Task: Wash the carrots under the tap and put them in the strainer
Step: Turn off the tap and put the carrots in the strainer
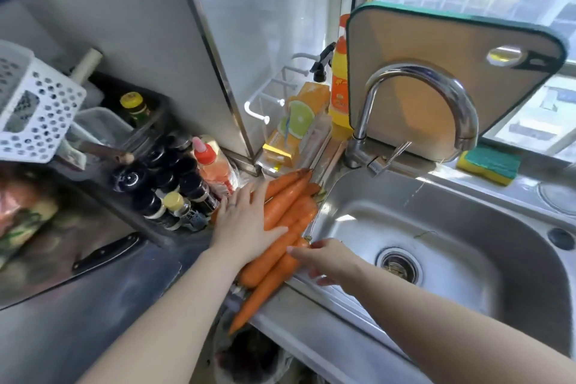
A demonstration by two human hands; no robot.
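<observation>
Carrots (290,212) are bunched on the desk (131,296) edge, right against the sink (467,205) rim. My left hand (246,227) lies flat on top of them, fingers straight. My right hand (327,259) is on the sink side, thumb touching the nearest carrot; I cannot tell if it's gripping.

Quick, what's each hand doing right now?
Left hand: open, resting flat on the carrots.
Right hand: thumb touches the nearest carrot; grip cannot be told.
</observation>
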